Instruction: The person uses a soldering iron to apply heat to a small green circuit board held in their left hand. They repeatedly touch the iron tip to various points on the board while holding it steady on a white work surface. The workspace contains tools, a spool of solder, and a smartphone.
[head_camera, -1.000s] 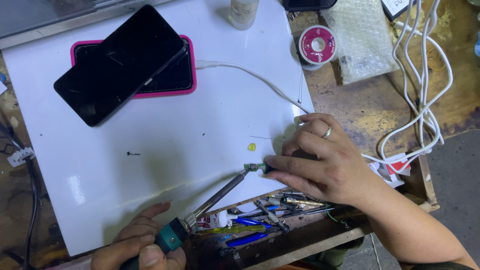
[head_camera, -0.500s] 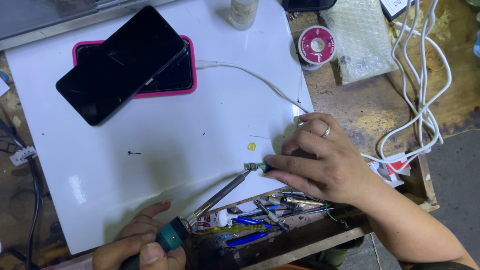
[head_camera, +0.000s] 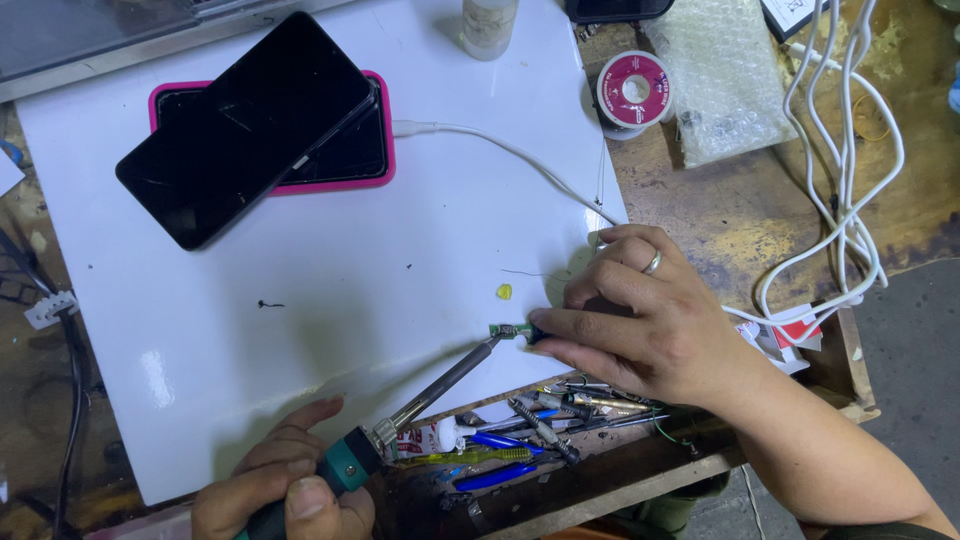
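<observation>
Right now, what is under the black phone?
A pink-edged phone lies under the black phone, on the white board. Its covered middle cannot be seen.

A board (head_camera: 300, 300) lies on the bench (head_camera: 760, 210). At its far left two phones (head_camera: 250, 125) lie stacked; a bottle (head_camera: 487, 25) stands behind them to the right. Right of the board sit a spool (head_camera: 634, 88) and bubble wrap (head_camera: 725, 80), cables (head_camera: 850, 180) beyond. At the near edge an iron (head_camera: 440, 385) meets a chip (head_camera: 508, 330), between the left hand (head_camera: 285, 490) and the right hand (head_camera: 640, 315). Tools (head_camera: 530, 430) lie in a tray just in front
</observation>
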